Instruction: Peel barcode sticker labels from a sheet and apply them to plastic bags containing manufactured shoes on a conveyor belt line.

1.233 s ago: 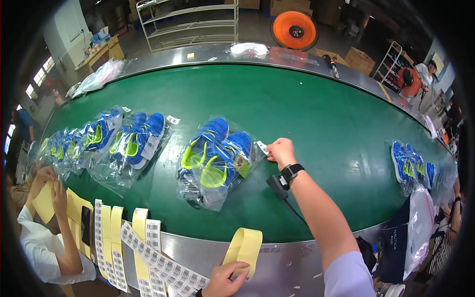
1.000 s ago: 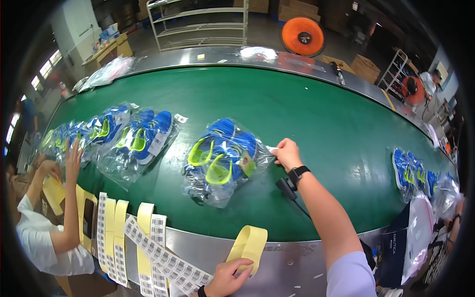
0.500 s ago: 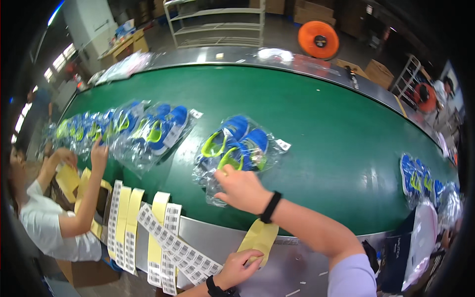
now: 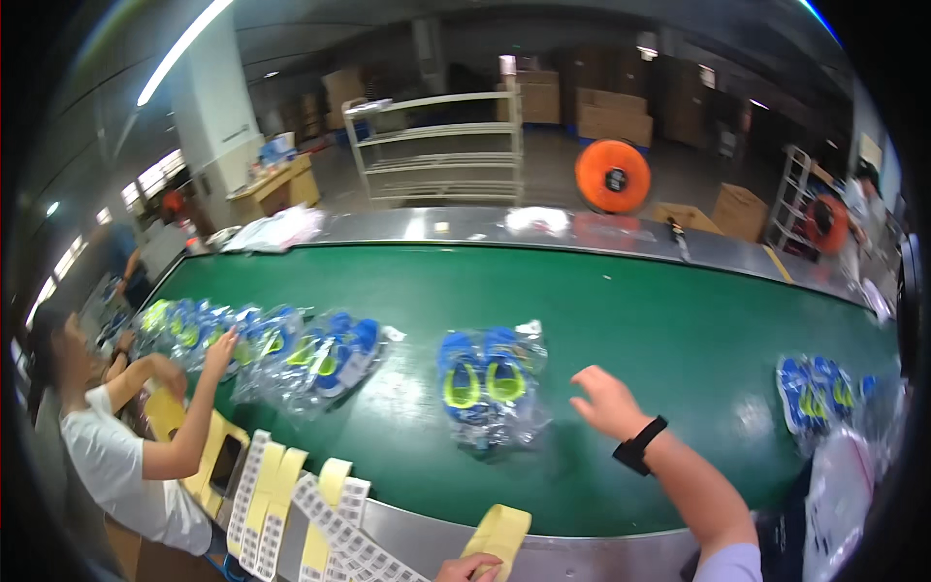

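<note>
Factory: green conveyor belt (image 4: 659,310), bagged shoes (image 4: 505,380), cartons (image 4: 615,120).

The right forearm (image 4: 700,490) slants in over the near edge of the surface (image 4: 388,281), toward its right part, and reaches up and leftward. The right hand (image 4: 606,403) is held loosely, fingers part bent toward the far edge and thumb apart. The left hand (image 4: 472,567), partly cut off, lies at the near edge, fingers curled in.
</note>
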The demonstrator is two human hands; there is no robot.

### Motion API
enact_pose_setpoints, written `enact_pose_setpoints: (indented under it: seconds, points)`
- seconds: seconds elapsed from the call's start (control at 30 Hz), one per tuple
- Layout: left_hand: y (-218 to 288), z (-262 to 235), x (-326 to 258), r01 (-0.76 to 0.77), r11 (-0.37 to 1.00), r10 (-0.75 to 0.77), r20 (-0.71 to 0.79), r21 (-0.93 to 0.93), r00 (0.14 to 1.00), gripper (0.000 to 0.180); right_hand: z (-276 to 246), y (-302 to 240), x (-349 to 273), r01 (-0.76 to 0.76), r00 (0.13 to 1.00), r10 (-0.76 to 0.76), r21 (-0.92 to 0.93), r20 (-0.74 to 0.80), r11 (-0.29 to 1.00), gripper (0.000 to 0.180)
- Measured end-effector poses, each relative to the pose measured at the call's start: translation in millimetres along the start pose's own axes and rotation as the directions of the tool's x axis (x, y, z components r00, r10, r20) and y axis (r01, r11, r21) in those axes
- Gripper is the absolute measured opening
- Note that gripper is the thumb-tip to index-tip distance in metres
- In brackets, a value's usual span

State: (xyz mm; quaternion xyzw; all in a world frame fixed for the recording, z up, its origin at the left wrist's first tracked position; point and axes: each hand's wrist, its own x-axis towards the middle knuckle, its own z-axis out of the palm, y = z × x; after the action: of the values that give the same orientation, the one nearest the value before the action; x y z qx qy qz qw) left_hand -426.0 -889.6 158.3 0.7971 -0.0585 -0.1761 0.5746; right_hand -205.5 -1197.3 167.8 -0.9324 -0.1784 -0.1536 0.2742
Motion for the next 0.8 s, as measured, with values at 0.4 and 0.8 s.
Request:
enact_pose_setpoints:
  seconds: [0.4, 0.8]
  points:
    - [-4.9, 32.0, -6.1, 0.031, 0.995, -0.025, -0.057, 0.098, 0.998, 0.014, -201.2, 257.8, -238.1, -0.834, 0.439, 0.592, -0.552, -0.676, -0.013, 0.018]
    - [5.0, 30.6, 1.3, -0.011, 0.984, 0.02, -0.047, 0.177, 0.999, 0.015, -199.2, 305.2, -229.3, -0.734, 0.636, 0.682, -0.556, -0.362, 0.389, 0.013]
